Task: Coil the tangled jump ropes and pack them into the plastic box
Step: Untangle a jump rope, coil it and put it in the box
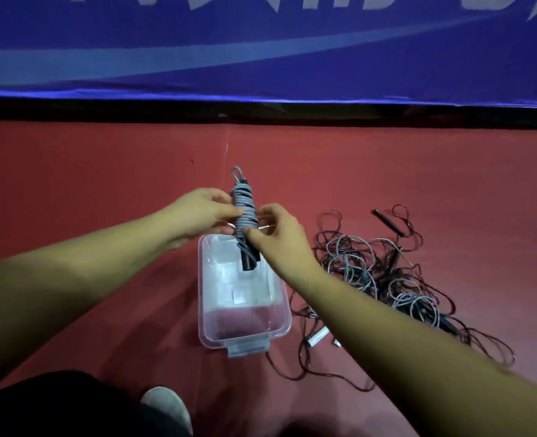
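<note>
Coiled grey rope (244, 212) pinched between left hand (197, 212) and right hand (276, 234)

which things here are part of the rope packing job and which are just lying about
In the job: coiled rope, held by the left hand and right hand; box; tangled ropes.
Just there: banner; shoe; floor.

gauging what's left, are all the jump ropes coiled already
No, a tangled rope pile lies on the floor right of the plastic box, while the left hand and right hand hold one coiled rope.
</note>
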Tool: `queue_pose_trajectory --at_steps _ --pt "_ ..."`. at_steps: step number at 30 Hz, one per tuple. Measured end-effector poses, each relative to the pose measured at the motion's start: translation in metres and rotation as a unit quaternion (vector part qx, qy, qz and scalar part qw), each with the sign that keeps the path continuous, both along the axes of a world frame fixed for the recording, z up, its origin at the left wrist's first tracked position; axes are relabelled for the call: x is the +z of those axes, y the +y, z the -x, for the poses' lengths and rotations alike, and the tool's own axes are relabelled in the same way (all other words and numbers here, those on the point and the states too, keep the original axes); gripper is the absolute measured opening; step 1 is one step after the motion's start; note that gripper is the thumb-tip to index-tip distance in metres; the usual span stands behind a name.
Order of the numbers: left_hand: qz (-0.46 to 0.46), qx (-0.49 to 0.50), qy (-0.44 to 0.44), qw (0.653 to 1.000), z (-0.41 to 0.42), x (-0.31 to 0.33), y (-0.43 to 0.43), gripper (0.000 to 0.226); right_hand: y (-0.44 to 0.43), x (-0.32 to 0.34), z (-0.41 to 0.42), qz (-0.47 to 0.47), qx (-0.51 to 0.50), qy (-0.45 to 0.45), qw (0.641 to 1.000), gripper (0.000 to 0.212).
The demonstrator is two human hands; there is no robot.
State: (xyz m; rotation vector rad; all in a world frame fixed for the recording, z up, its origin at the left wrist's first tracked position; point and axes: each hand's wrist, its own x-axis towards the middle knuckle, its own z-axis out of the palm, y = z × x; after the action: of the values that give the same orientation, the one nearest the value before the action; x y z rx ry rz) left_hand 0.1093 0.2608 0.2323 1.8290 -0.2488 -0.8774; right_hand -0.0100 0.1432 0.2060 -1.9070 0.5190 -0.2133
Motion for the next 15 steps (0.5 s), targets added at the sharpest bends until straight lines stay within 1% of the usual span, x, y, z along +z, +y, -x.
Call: queue_pose_trajectory --at_steps 2,4,5,8,9,12,15 --pt "-0.032 0.011 0.013 0.999 -0.012 -0.033 0.007 0.010 0.011 -0.028 -0.007 -0.020 0.017 0.028 0.999 0.026" --pt "-0.068 0.001 0.009 0.998 -0.019 -0.064 0.010 0.014 0.020 -0.056 -0.015 -0.024 0.019 0.061 0.998 0.025" --pt "-0.082 -0.007 0.000 0.997 -0.022 -0.078 0.010 0.022 0.023 -0.069 -0.019 -0.019 0.015 0.078 0.997 0.024" --pt "-0.108 -0.047 -0.056 0.991 -0.034 -0.114 0.010 0.059 0.032 -0.107 -0.035 -0.001 0.000 0.119 0.993 0.023" --pt "-0.128 -0.077 -0.077 0.986 -0.039 -0.123 0.009 0.064 0.035 -0.119 -0.040 0.007 0.003 0.127 0.992 0.024" --pt "-0.208 -0.169 -0.125 0.955 -0.049 -0.147 0.002 0.050 0.043 -0.153 -0.052 0.032 0.008 0.149 0.988 0.027" --pt "-0.238 -0.176 -0.109 0.949 -0.055 -0.170 -0.010 0.049 0.045 -0.180 -0.062 0.028 0.000 0.176 0.984 0.031"
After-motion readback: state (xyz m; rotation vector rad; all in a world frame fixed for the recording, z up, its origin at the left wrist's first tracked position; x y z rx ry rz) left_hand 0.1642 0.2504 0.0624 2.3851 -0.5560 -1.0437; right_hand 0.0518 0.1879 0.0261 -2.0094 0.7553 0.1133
